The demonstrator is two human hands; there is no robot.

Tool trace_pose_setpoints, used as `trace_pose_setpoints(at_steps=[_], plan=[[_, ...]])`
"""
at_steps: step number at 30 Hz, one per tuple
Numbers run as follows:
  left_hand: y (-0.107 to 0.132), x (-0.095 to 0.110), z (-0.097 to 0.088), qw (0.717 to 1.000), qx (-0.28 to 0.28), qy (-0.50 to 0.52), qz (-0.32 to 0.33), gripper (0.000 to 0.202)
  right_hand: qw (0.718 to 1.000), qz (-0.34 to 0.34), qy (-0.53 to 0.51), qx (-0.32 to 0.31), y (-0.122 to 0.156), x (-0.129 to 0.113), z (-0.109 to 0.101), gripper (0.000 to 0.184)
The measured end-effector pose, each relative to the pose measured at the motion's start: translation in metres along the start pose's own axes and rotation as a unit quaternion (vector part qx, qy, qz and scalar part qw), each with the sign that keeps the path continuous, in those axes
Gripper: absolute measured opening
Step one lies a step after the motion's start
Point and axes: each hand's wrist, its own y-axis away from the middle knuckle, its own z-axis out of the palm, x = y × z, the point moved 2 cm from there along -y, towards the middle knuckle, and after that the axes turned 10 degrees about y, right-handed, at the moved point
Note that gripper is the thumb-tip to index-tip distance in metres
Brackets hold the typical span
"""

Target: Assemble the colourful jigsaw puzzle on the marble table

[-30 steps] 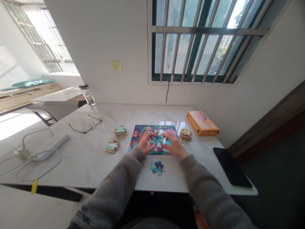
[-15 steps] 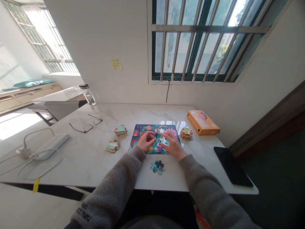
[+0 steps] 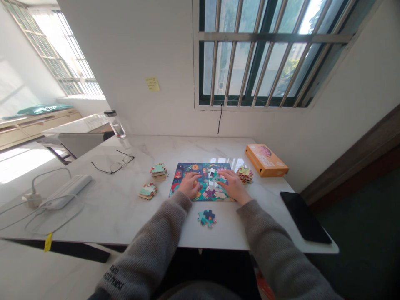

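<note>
A colourful jigsaw puzzle (image 3: 190,171) lies in its dark blue frame in the middle of the white marble table (image 3: 103,216), with a pale gap near its top centre. My left hand (image 3: 189,185) rests on its lower left part, and my right hand (image 3: 233,186) lies flat over its lower right edge. Neither hand shows a held piece. A joined clump of puzzle pieces (image 3: 206,218) sits on the marble just below the board, between my forearms. Small stacks of pieces stand to the left (image 3: 158,171) (image 3: 148,191) and right (image 3: 244,175) of the board.
An orange puzzle box (image 3: 266,161) lies at the table's far right, with a black tablet (image 3: 305,217) near the right edge. Glasses (image 3: 114,166), a glass bottle (image 3: 115,124) and a white power adapter (image 3: 66,191) with cables are on the left.
My hands have moved apart from the board's centre and now lie flatter. The right hand has shifted right and toward me, and the left has shifted slightly left.
</note>
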Motion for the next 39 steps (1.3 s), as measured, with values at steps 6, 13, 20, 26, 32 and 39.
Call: trace_pose_setpoints(at_steps=[6, 13, 20, 26, 32, 39], plan=[[0.006, -0.002, 0.012, 0.991, -0.093, -0.093, -0.018, 0.035, 0.999, -0.014, 0.03, -0.041, -0.003, 0.018, 0.015, 0.025], [0.004, 0.007, 0.014, 0.985, -0.107, -0.126, -0.039, 0.036, 0.996, -0.031, 0.048, -0.065, -0.007, 0.018, 0.026, 0.02], [-0.01, 0.022, 0.018, 0.977, -0.103, -0.18, -0.048, 0.021, 0.995, -0.026, 0.068, -0.074, -0.007, 0.016, 0.028, 0.022], [-0.021, 0.02, 0.02, 0.973, -0.102, -0.201, -0.043, 0.024, 0.992, -0.015, 0.098, -0.076, -0.006, 0.012, 0.029, 0.023], [-0.018, 0.011, 0.028, 0.975, -0.161, -0.153, 0.006, 0.037, 0.987, -0.003, 0.131, -0.096, -0.005, 0.009, 0.029, 0.024], [-0.016, 0.008, 0.028, 0.973, -0.182, -0.14, 0.009, 0.039, 0.988, -0.001, 0.125, -0.095, -0.003, 0.009, 0.029, 0.028]])
